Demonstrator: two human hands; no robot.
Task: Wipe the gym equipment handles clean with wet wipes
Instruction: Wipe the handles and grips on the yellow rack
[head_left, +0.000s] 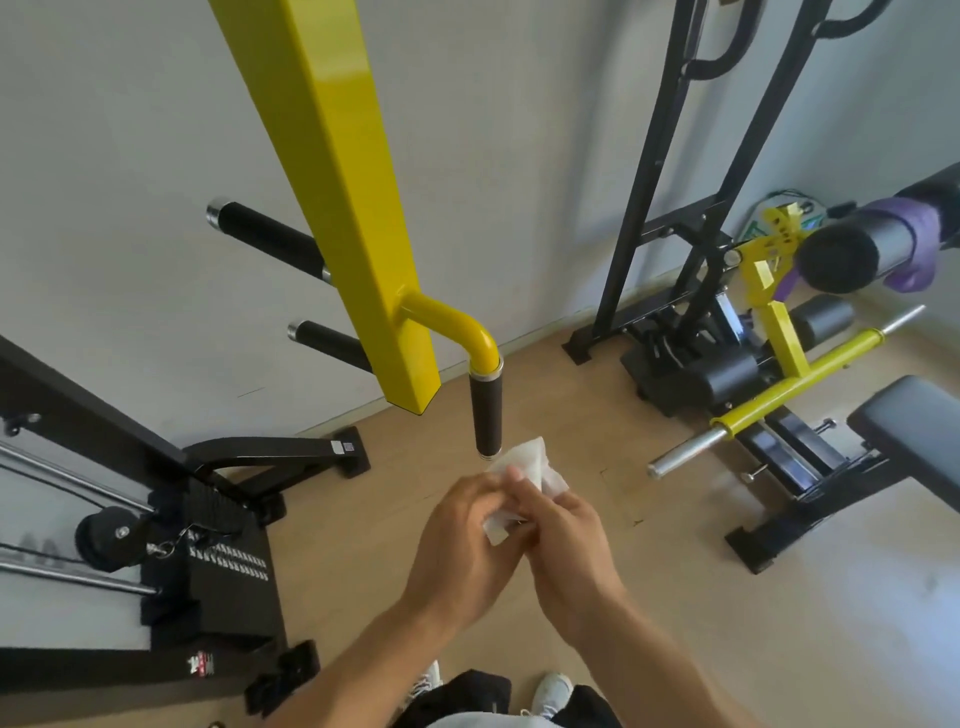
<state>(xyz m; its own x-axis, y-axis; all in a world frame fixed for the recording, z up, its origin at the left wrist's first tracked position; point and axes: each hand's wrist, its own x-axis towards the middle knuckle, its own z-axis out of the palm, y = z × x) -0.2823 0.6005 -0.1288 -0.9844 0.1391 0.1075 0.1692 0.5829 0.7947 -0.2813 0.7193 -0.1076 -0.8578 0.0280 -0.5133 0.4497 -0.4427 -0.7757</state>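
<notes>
**Both hands on the wipe, just under the hanging grip**

Here we are by the yellow post (332, 171), and the person has both hands together out front. The left hand (462, 545) is curled, fingers pinching one edge of the white wet wipe (524, 467). The right hand (566, 540) meets it from the other side, fingers closed on the same wipe, so the cloth is bunched between the two with its crumpled top poking up above the knuckles.

Right above that, the black handle (486, 415) hangs straight down from a curved yellow tube (457, 322) off the post. The top of the wipe sits just beside the handle's lower metal end; whether it touches, I cannot tell from here.

Behind the post two more black grips (270, 241) stick out toward the wall. To the left stands a black weight stack (228, 571) with a pulley (111, 535) and cables. Off to the right there is a black frame (670, 156), a yellow bar (800, 387) with steel ends, and a padded bench (914, 431). White shoes (553, 691) show at the bottom on the wooden floor (675, 597).
</notes>
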